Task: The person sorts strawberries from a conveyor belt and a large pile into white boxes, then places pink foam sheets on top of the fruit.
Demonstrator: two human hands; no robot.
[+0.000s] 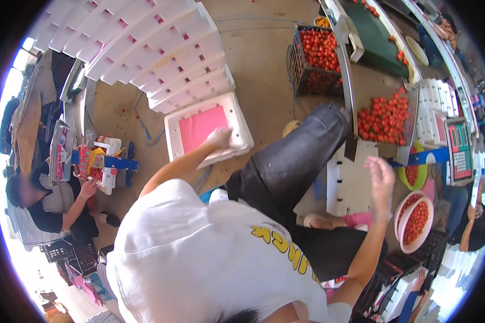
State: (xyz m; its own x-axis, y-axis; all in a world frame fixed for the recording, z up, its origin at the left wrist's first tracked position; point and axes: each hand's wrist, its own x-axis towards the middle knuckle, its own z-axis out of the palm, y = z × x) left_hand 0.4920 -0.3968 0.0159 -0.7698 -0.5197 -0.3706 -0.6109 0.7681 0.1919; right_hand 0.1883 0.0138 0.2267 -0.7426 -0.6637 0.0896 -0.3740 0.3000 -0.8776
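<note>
My left hand (220, 138), in a thin clear glove, is at the right side of a white foam box (171, 135) with a pink sheet (202, 125) in it. It overlaps the sheet's lower right corner; its fingers are blurred, and I cannot tell whether they grip anything. My right hand (380, 181), also gloved, is raised with loosely bent fingers and no visible object. It is beside a white foam box (349, 185) standing below the metal chute of red tomatoes (384, 119).
Stacked white foam boxes (157, 52) rise at the upper left. A black crate of tomatoes (315, 60) stands beside the green conveyor (380, 44). Pink basins of tomatoes (416, 222) and a scale (460, 149) are at right. A seated person (52, 198) works at left.
</note>
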